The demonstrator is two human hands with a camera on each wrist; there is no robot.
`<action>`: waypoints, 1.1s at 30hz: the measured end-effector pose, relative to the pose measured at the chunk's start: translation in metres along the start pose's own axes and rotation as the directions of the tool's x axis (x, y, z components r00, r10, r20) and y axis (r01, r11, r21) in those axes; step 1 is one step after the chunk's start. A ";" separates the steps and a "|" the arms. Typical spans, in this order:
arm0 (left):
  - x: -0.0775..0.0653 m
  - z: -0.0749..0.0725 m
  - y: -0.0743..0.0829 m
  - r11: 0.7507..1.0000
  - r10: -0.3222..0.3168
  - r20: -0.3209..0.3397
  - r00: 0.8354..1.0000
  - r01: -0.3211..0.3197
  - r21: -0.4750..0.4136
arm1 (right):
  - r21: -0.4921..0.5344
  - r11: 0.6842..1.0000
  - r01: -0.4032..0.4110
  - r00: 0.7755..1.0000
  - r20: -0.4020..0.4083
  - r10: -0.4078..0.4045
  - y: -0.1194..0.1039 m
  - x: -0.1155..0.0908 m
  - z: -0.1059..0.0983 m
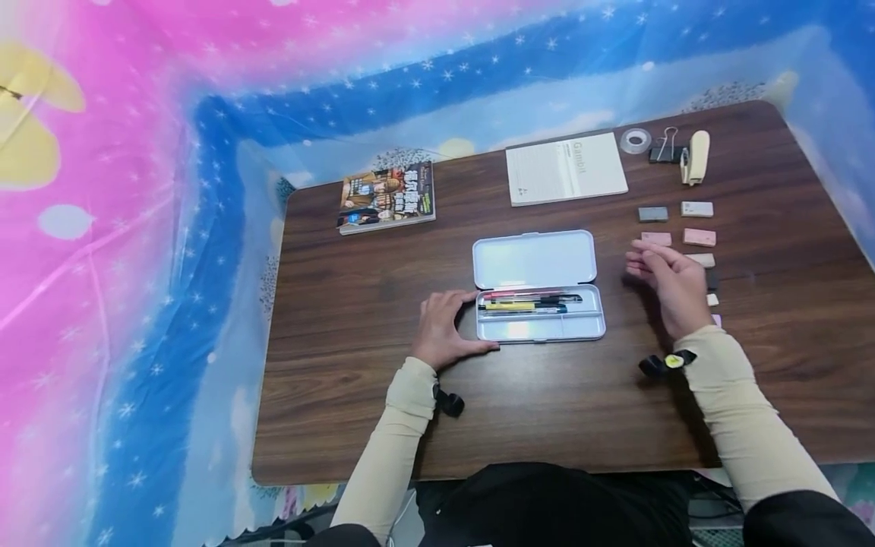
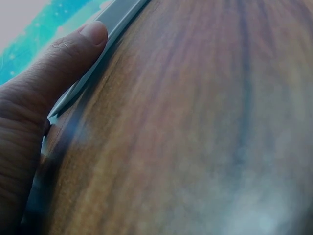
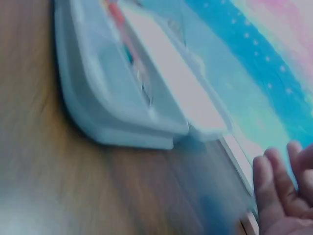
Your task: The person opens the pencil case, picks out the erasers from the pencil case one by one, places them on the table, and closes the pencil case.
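Observation:
A white pencil case [image 1: 522,330] lies open on the table with its lid [image 1: 535,260] folded to the back. Several pens [image 1: 522,307] lie in its rear compartment; the front one holds nothing. My left hand [image 1: 440,328] grips the case's left end, thumb along the front edge and fingers at the rear left corner. In the left wrist view, the thumb [image 2: 68,61] presses the case's side [image 2: 120,22]. To the right of the case, my right hand [image 1: 673,292] is raised with loose fingers and nothing in them, near a pink eraser [image 1: 656,238] and partly hiding other erasers.
Erasers stand in two columns at the right, among them a grey one [image 1: 652,214], a white one [image 1: 697,209] and a pink one [image 1: 699,237]. Behind are a book [image 1: 387,196], a notebook [image 1: 567,171], a tape roll [image 1: 636,141], a binder clip [image 1: 661,155] and a stapler [image 1: 695,158].

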State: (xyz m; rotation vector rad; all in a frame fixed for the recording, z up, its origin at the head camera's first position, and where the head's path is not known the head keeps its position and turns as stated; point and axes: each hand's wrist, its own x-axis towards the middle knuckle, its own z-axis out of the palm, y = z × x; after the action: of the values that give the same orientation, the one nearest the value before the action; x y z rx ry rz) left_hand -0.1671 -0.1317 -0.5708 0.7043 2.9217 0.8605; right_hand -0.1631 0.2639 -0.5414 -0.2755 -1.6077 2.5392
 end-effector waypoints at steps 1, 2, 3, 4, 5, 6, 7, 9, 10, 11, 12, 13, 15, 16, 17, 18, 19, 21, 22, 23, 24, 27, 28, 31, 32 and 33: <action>0.000 0.001 0.001 1.000 0.000 0.002 1.000 0.000 0.000 | -0.018 0.999 -0.029 1.000 -0.008 0.029 0.003 0.005 0.005; 0.000 0.001 0.001 1.000 0.001 0.003 1.000 -0.001 -0.002 | -0.059 0.997 -0.057 0.998 -0.015 0.057 0.005 0.010 0.008; 0.000 0.002 0.002 1.000 0.003 0.004 1.000 -0.003 -0.004 | -0.110 0.990 -0.083 0.996 -0.022 0.081 0.007 0.014 0.011; 0.000 0.003 0.002 1.000 0.006 0.005 1.000 -0.006 -0.005 | -0.159 0.981 -0.108 0.994 -0.030 0.104 0.008 0.017 0.014; -0.001 0.003 0.003 1.000 0.009 0.005 1.000 -0.009 -0.004 | -0.209 0.969 -0.129 0.992 -0.038 0.124 0.010 0.021 0.016; -0.001 0.004 0.003 1.000 0.011 0.005 1.000 -0.011 -0.004 | -0.251 0.956 -0.148 0.989 -0.047 0.141 0.011 0.023 0.017; -0.001 0.005 0.003 1.000 0.015 0.007 1.000 -0.015 -0.002 | -0.282 0.945 -0.165 0.986 -0.056 0.155 0.012 0.026 0.019; -0.002 0.006 0.004 1.000 0.021 0.011 1.000 -0.021 0.004 | -0.336 0.924 -0.185 0.983 -0.070 0.172 0.013 0.029 0.021; -0.002 0.006 0.004 1.000 0.023 0.013 1.000 -0.023 0.004 | -0.353 0.916 -0.193 0.981 -0.075 0.178 0.014 0.030 0.021; -0.003 0.007 0.005 1.000 0.025 0.014 1.000 -0.025 0.005 | -0.367 0.909 -0.197 0.980 -0.080 0.181 0.015 0.030 0.021; -0.003 0.007 0.005 1.000 0.028 0.016 0.999 -0.028 0.004 | -0.379 0.904 -0.198 0.980 -0.084 0.180 0.015 0.031 0.022; -0.003 0.007 0.005 1.000 0.029 0.018 0.999 -0.029 0.004 | -0.385 0.903 -0.194 0.981 -0.087 0.173 0.015 0.030 0.022; -0.004 0.008 0.006 0.999 0.034 0.018 0.999 -0.034 -0.001 | -0.370 0.912 -0.177 0.984 -0.088 0.155 0.015 0.029 0.023; -0.004 0.008 0.006 0.999 0.036 0.017 0.999 -0.036 -0.003 | -0.347 0.923 -0.168 0.985 -0.087 0.146 0.014 0.028 0.023; -0.005 0.007 0.006 0.999 0.037 0.016 0.999 -0.037 -0.002 | -0.340 0.928 -0.153 0.988 -0.085 0.132 0.013 0.027 0.024; -0.005 0.007 0.006 0.999 0.037 0.015 0.999 -0.037 -0.002 | -0.328 0.935 -0.136 0.990 -0.079 0.117 0.012 0.025 0.025; -0.005 0.007 0.006 0.999 0.036 0.013 0.999 -0.036 0.000 | -0.319 0.941 -0.118 0.992 -0.071 0.101 0.010 0.023 0.027; -0.005 0.007 0.006 0.999 0.036 0.007 0.999 -0.036 0.000 | -0.288 0.954 -0.085 0.996 -0.056 0.072 0.006 0.019 0.030; -0.005 0.006 0.006 0.999 0.034 0.003 0.999 -0.034 0.000 | -0.274 0.959 -0.070 0.997 -0.050 0.058 0.004 0.016 0.031; -0.004 0.006 0.005 1.000 0.028 -0.001 1.000 -0.028 -0.001 | -0.274 0.960 -0.052 0.998 -0.043 0.041 0.002 0.013 0.033; -0.004 0.005 0.005 1.000 0.023 -0.005 1.000 -0.023 0.000 | -0.261 0.965 -0.036 0.999 -0.035 0.028 -0.001 0.009 0.035; -0.003 0.004 0.004 1.000 0.009 -0.012 1.000 -0.009 0.006 | -0.238 0.971 0.004 1.000 -0.016 -0.008 -0.007 -0.005 0.038; -0.002 0.003 0.004 1.000 0.004 -0.013 1.000 -0.004 0.010 | -0.255 0.967 0.015 1.000 -0.007 -0.018 -0.008 -0.009 0.038; -0.002 0.002 0.003 1.000 -0.001 -0.015 1.000 0.002 0.031 | -0.420 0.905 0.068 0.998 0.037 -0.058 -0.011 -0.025 0.038; -0.002 0.001 0.003 0.999 -0.002 -0.018 1.000 0.003 0.038 | -0.482 0.871 0.092 0.996 0.055 -0.075 -0.011 -0.030 0.037; -0.002 0.001 0.003 0.999 -0.002 -0.021 1.000 0.003 0.044 | -0.541 0.832 0.118 0.993 0.075 -0.092 -0.009 -0.035 0.036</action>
State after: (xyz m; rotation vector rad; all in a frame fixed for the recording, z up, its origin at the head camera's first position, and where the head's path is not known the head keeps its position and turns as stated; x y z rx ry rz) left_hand -0.1641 -0.1300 -0.5704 0.6982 2.9674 0.8110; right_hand -0.1372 0.2293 -0.5148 -0.1697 -2.2721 1.9628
